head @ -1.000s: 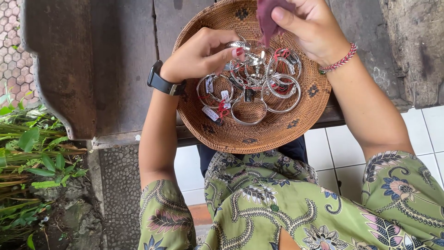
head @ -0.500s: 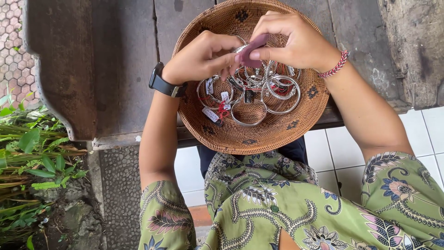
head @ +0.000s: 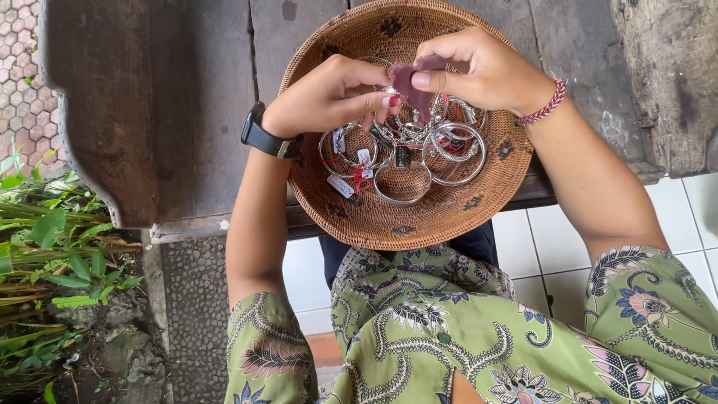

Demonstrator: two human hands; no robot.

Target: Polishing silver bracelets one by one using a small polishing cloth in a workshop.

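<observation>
A round woven basket [head: 449, 217] rests on a dark wooden surface and holds several silver bangles [head: 404, 183] with small tags. My right hand [head: 482, 71] pinches a small purple cloth [head: 411, 82] over the basket's middle. My left hand [head: 329, 97], with a black watch on its wrist, meets it there and holds a silver bangle [head: 374, 123] against the cloth. A red braided bracelet sits on my right wrist.
The dark wooden table [head: 172, 97] stretches left of the basket. White floor tiles [head: 688, 217] lie at the right, green plants [head: 52, 262] at the lower left. My lap in green patterned fabric [head: 449, 329] fills the bottom.
My right hand has come down with the purple cloth from the basket's far rim to the middle. My left hand has closed in on it with a bangle.
</observation>
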